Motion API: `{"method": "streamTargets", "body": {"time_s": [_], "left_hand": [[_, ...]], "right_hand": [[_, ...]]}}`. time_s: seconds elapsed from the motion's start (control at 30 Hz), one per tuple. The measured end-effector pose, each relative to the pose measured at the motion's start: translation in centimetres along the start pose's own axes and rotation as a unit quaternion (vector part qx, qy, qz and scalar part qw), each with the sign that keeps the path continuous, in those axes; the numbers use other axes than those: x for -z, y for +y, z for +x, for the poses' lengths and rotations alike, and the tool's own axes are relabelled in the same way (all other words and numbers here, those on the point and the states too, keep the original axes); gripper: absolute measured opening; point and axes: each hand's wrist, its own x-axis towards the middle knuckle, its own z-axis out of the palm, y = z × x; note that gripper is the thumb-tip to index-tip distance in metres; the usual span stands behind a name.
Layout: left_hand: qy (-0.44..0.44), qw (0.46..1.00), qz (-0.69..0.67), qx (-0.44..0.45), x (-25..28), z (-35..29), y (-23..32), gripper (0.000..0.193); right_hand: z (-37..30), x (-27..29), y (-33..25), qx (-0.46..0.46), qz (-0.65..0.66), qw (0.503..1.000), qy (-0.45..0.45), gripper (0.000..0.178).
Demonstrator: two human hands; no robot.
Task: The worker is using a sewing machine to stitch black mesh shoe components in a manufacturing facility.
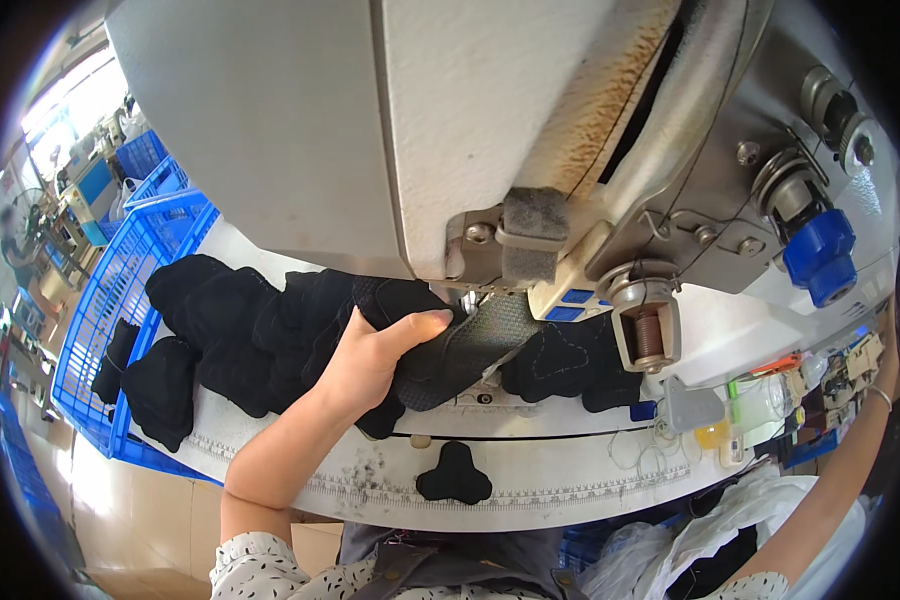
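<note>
At the sewing machine (510, 120), my left hand (370, 355) grips a black padded fabric piece (450, 360), thumb on top and the fingers hidden beneath. The piece lies under the needle area, with mesh-textured cloth on its right part. A row of similar black fabric pieces (230, 325) trails off to the left. More black pieces (560, 360) lie right of the needle. My right hand (895, 355) reaches up along the right end of the machine. Its fingers are lost at the dark rim, so what they touch cannot be seen.
A small black three-lobed piece (454, 474) lies near the front table edge. The blue plastic crate (110, 330) stands left, partly under black pieces. Thread spools and small tools (810, 390) crowd the right side. White plastic bags (640, 560) hang by my lap.
</note>
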Motion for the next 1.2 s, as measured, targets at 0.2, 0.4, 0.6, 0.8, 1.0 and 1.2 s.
{"method": "streamTargets", "body": {"time_s": [0.2,0.4,0.6,0.8,1.0,1.2], "left_hand": [[-0.027,1.0,-0.006,0.014,0.3,0.1,0.2,0.014],[-0.023,0.999,-0.001,0.022,0.4,0.2,0.3,0.013],[-0.046,0.999,0.014,0.014,1.0,0.7,0.3,0.011],[-0.051,0.998,0.044,0.013,1.6,1.2,0.1,0.019],[-0.055,0.997,0.052,0.003,1.6,1.3,0.2,0.021],[-0.06,0.997,0.019,0.035,1.4,1.4,0.3,0.022]], "right_hand": [[-0.2,0.4,-0.3,-0.004,-0.025,1.0,0.003,0.046],[-0.4,0.8,-0.3,-0.008,-0.044,0.999,0.005,0.046],[-0.7,1.1,-0.4,-0.008,-0.06,0.998,0.007,0.046],[-0.6,1.4,-0.3,-0.008,-0.074,0.997,0.009,0.045],[-0.8,1.7,-0.2,-0.006,-0.091,0.996,0.012,0.045],[-1.0,2.2,0.1,-0.002,-0.115,0.993,0.018,0.045]]}}
